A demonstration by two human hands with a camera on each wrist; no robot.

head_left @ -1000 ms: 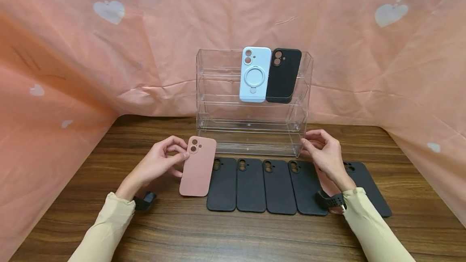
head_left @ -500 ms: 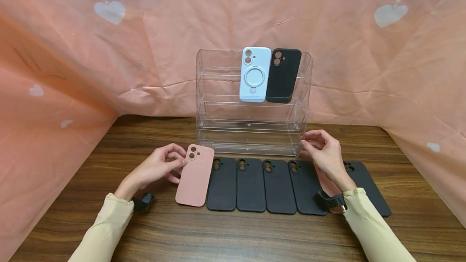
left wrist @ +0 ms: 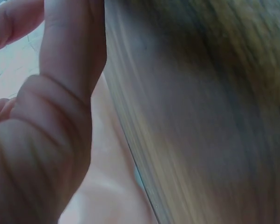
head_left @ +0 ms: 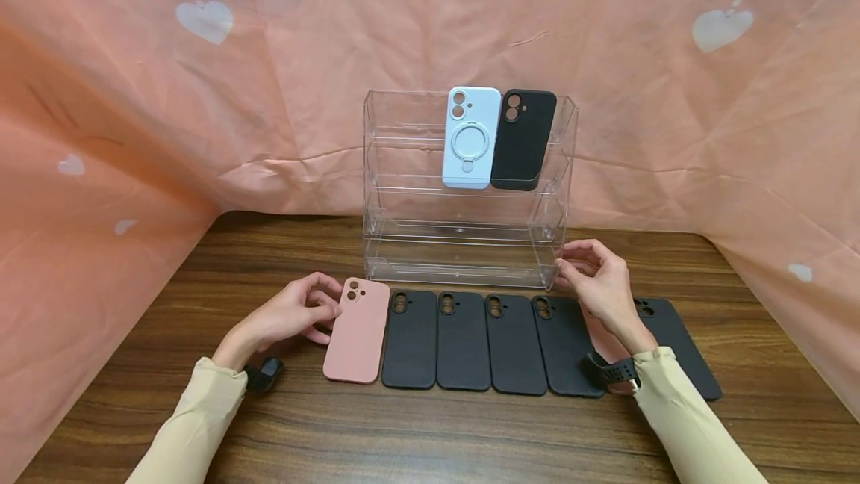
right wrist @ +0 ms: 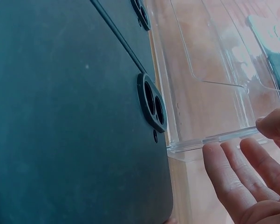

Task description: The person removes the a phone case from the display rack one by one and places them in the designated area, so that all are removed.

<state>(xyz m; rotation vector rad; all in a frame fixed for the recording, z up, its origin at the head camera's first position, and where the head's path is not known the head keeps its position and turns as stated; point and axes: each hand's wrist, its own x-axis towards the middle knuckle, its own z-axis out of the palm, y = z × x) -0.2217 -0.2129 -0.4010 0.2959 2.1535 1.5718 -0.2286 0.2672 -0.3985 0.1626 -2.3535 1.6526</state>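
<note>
At the left of the head view, my left hand [head_left: 292, 314] pinches the left edge of a pink phone case [head_left: 356, 331]. The case lies on the table beside a row of black phone cases, its camera holes at the top. The left wrist view shows part of that hand but not the case. My right hand [head_left: 598, 282] holds the lower right side of a clear acrylic display rack [head_left: 463, 275]. In the right wrist view, its thumb and fingertips meet the rack's edge, with a black phone case [right wrist: 79, 121] close by.
Several black phone cases [head_left: 463, 342] lie in front of the rack. Under my right forearm is another pink case [head_left: 602, 334], with a dark case [head_left: 678, 349] beyond. A light blue ring-stand case [head_left: 470, 140] and a black case [head_left: 524, 140] stand in the rack's upper tier.
My left hand has lowered the pink phone case toward me and slightly left, down onto the table beside the black cases. The right hand and rack have stayed put.
</note>
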